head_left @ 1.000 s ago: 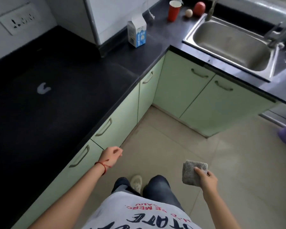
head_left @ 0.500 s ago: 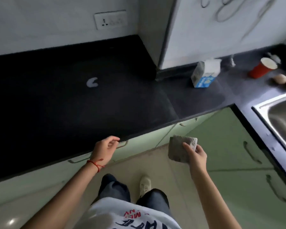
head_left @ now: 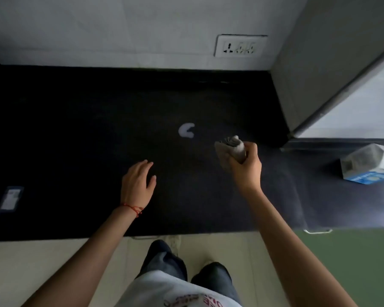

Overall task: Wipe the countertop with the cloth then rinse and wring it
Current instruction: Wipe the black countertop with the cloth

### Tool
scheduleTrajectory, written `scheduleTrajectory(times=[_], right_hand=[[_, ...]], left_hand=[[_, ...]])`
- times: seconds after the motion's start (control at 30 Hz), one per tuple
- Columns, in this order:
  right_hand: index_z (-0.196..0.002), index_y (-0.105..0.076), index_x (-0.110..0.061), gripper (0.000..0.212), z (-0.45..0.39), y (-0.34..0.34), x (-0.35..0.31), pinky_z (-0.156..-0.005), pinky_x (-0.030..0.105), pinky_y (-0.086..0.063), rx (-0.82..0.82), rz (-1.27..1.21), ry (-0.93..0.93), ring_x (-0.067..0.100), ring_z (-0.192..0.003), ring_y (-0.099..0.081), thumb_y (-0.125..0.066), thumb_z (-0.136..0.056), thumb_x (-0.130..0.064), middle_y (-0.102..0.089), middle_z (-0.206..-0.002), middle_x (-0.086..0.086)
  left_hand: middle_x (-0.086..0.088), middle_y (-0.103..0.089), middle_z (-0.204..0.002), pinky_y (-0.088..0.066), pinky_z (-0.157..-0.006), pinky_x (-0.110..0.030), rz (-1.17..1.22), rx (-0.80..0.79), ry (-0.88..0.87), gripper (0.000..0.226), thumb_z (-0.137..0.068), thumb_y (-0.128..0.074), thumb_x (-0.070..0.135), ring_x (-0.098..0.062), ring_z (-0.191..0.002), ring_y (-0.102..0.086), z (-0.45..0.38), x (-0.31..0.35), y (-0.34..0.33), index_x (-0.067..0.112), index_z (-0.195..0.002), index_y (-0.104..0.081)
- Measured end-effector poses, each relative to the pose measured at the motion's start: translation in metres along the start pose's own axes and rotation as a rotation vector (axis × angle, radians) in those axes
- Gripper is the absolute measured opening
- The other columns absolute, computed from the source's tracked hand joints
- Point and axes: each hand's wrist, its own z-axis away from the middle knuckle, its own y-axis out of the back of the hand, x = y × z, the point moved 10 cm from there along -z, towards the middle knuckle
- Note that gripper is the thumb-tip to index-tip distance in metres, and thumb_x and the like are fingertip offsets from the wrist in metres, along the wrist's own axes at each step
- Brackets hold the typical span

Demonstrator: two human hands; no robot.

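A black countertop (head_left: pixel 75 129) runs across the view below a white wall. A small white C-shaped spill (head_left: pixel 186 130) lies on it near the middle. My right hand (head_left: pixel 245 167) is shut on a folded grey cloth (head_left: pixel 230 148), held over the counter just right of and a little nearer than the spill. My left hand (head_left: pixel 139 183) hovers flat above the counter with fingers apart and holds nothing; a red thread circles its wrist.
A white and blue carton (head_left: pixel 368 165) stands on the counter at the right. A wall socket (head_left: pixel 239 46) sits above the counter. A grey pillar (head_left: pixel 319 74) blocks the right rear. A dark flat object (head_left: pixel 9 199) lies at the left edge.
I have turned to face the counter. Both hands rose from below the counter edge to over its surface, the right one carrying the cloth toward the spill. The sink is out of view.
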Motion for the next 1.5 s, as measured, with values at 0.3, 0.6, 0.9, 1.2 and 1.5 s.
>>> scheduleTrajectory(times=[0.3,0.6,0.9,1.2,1.5], right_hand=[[-0.135,-0.04,-0.006,0.056,-0.002,-0.122,0.008,-0.115,0.045,-0.019,-0.351,0.738,0.429,0.034,-0.139,-0.027,-0.058,-0.082,-0.009,-0.036,-0.148,0.015],[-0.139,-0.035,-0.014,0.061,-0.039,-0.156,0.0,-0.114,0.045,-0.016,-0.423,0.785,0.566,0.032,-0.139,-0.025,-0.06,-0.085,-0.028,-0.037,-0.148,0.009],[-0.134,-0.045,-0.015,0.059,-0.013,-0.155,-0.002,-0.111,0.049,-0.026,-0.436,0.667,0.62,0.027,-0.136,-0.027,-0.066,-0.079,-0.021,-0.046,-0.142,0.007],[-0.14,-0.032,-0.02,0.056,-0.087,-0.206,-0.019,-0.117,0.039,-0.009,-0.423,0.652,0.464,0.022,-0.143,-0.015,-0.053,-0.089,-0.028,-0.03,-0.152,0.002],[-0.14,-0.034,-0.022,0.055,-0.104,-0.209,-0.021,-0.116,0.04,-0.011,-0.454,0.688,0.486,0.023,-0.142,-0.02,-0.053,-0.088,-0.028,-0.032,-0.151,0.002]], left_hand=[[-0.011,-0.033,-0.151,-0.026,-0.11,-0.053,-0.264,-0.175,-0.066,0.052,-0.09,-0.048,0.031,-0.03,-0.14,-0.028,-0.06,-0.029,-0.033,0.014,-0.138,-0.038],[-0.01,-0.038,-0.148,-0.029,-0.108,-0.053,-0.304,-0.186,-0.063,0.055,-0.088,-0.03,0.041,-0.029,-0.137,-0.033,-0.064,-0.036,-0.042,0.017,-0.137,-0.037],[-0.01,-0.042,-0.145,-0.031,-0.108,-0.054,-0.281,-0.156,-0.061,0.054,-0.087,-0.036,0.038,-0.03,-0.135,-0.037,-0.065,-0.033,-0.039,0.015,-0.135,-0.041],[-0.009,-0.042,-0.145,-0.025,-0.108,-0.05,-0.328,-0.165,-0.045,0.054,-0.087,-0.033,0.04,-0.029,-0.135,-0.037,-0.067,-0.036,-0.041,0.017,-0.135,-0.04],[-0.009,-0.044,-0.144,-0.026,-0.108,-0.05,-0.327,-0.174,-0.052,0.053,-0.087,-0.034,0.041,-0.029,-0.134,-0.039,-0.068,-0.036,-0.042,0.017,-0.134,-0.042]])
